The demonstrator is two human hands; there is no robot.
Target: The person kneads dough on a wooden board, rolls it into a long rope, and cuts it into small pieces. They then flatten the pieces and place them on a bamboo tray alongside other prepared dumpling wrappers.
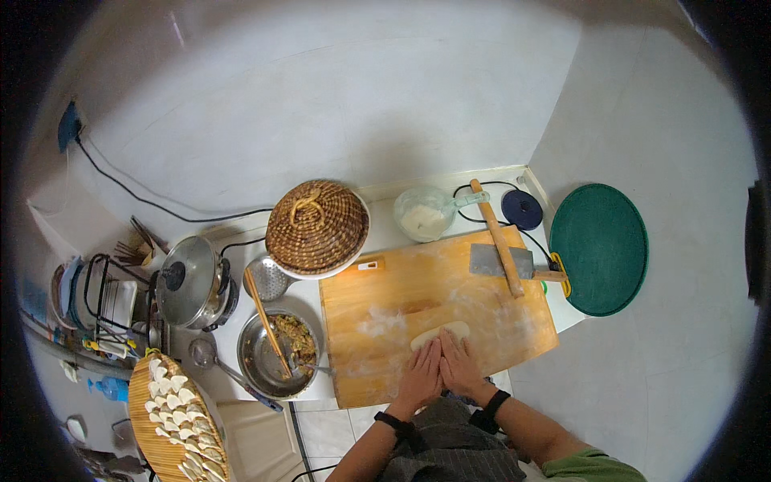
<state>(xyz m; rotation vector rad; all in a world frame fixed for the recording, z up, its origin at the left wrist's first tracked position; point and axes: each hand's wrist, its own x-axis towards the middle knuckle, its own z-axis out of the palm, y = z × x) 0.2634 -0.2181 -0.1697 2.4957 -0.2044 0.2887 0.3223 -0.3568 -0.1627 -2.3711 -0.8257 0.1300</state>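
On the floured wooden board (pixel 391 289), my left hand (pixel 423 369) and my right hand (pixel 459 360) lie side by side, fingers stretched forward. Both press on a pale, elongated piece of dough (pixel 459 329), which shows beyond my fingertips and out to the sides; the part under my palms is hidden. A wooden rolling pin (pixel 497 238) rests across the blade of a cleaver (pixel 491 260) at the board's back right. White flour is smeared around the dough.
Left of the board stands a metal bowl (pixel 250 343) with filling (pixel 295 337) and chopsticks (pixel 265 313). Dumplings (pixel 174 400) cover a woven tray (pixel 141 416). Behind are a woven lid (pixel 319 235), a measuring jug (pixel 421 211) and a lidded pot (pixel 190 283). A green round tray (pixel 602 250) stands at right.
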